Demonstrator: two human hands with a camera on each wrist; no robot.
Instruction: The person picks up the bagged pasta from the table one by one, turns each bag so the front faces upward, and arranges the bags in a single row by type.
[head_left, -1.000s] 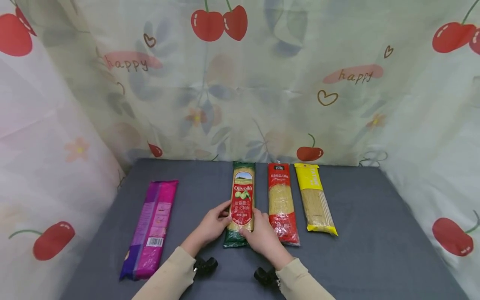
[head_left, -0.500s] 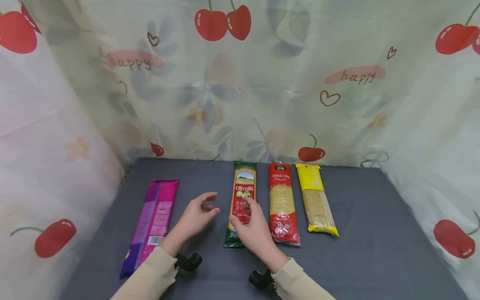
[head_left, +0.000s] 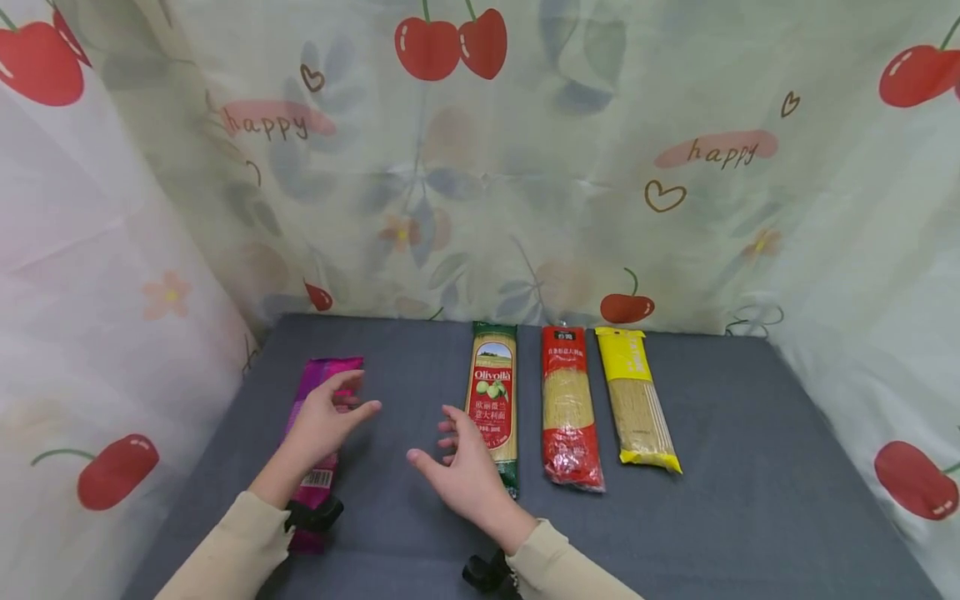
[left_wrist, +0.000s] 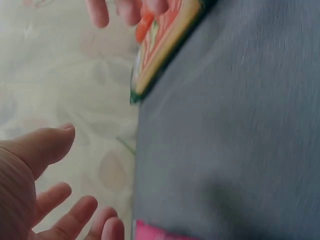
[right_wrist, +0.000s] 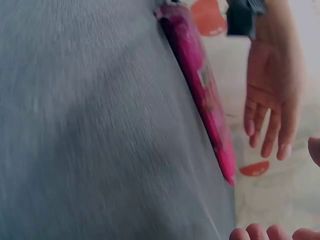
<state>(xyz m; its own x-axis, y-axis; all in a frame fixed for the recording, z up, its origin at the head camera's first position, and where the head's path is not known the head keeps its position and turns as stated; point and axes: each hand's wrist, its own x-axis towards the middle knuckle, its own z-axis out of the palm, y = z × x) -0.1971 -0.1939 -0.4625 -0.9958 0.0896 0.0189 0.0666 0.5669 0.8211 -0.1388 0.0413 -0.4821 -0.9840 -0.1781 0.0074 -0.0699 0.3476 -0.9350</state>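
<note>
My left hand (head_left: 321, 423) hovers over the purple-pink packet (head_left: 318, 477), fingers loosely bent and thumb apart, holding nothing. It hides the packet's middle in the head view; the right wrist view shows the packet's pink side (right_wrist: 200, 85) with a gap to that hand. Over the lower left edge of the green-ended Olivoilà spaghetti pack (head_left: 491, 400) is my right hand (head_left: 465, 475), thumb spread from its relaxed fingers, grasping nothing. Fingertips (left_wrist: 127, 12) of the right hand show at the top of the left wrist view, in front of the spaghetti pack.
Right of the Olivoilà pack lie a red spaghetti pack (head_left: 568, 400) and a yellow-ended noodle pack (head_left: 637, 400), side by side on the dark grey tabletop (head_left: 750, 500). A cherry-print curtain (head_left: 525, 208) stands behind and at both sides.
Both hands have let go of the Olivoilà spaghetti pack. The left has moved left over the purple-pink packet; the right has shifted slightly left. The packs stay in place.
</note>
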